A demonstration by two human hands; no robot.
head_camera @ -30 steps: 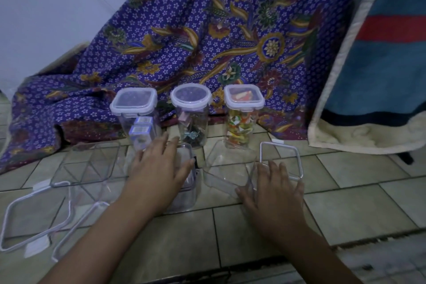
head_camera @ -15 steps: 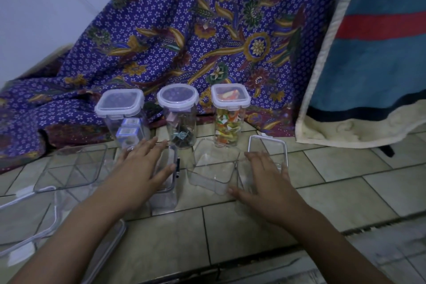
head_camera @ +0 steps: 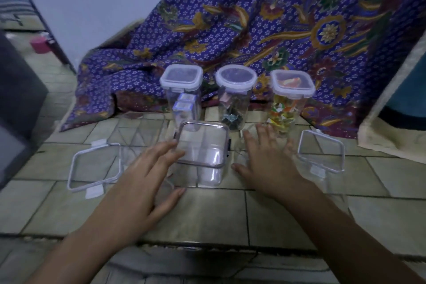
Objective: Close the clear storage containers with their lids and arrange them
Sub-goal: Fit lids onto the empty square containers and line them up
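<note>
A clear box point(head_camera: 208, 168) with a dark-rimmed lid point(head_camera: 202, 143) on top stands on the tiled floor at centre. My left hand point(head_camera: 143, 175) lies just left of it, fingers spread, fingertips at the lid's left corner. Right of the box, my right hand point(head_camera: 267, 161) hovers palm down with fingers apart over a faint clear open container point(head_camera: 241, 145). Loose lids lie at the left point(head_camera: 94, 166) and the right point(head_camera: 320, 152). Behind stand three tall closed jars: square-lidded point(head_camera: 181, 76), round-lidded point(head_camera: 236, 77) and square-lidded with colourful contents point(head_camera: 292, 85).
An open clear container point(head_camera: 140, 127) sits left of the jars. A purple patterned cloth point(head_camera: 253, 18) hangs behind them, and a folded blanket edge point(head_camera: 391, 134) lies at the right. A dark object point(head_camera: 16, 90) stands at the far left. A floor step runs below my wrists.
The view has swung left and closer. My left hand has slid off the top of the lidded box to its left side. My right hand has shifted away from the right loose lid toward the centre.
</note>
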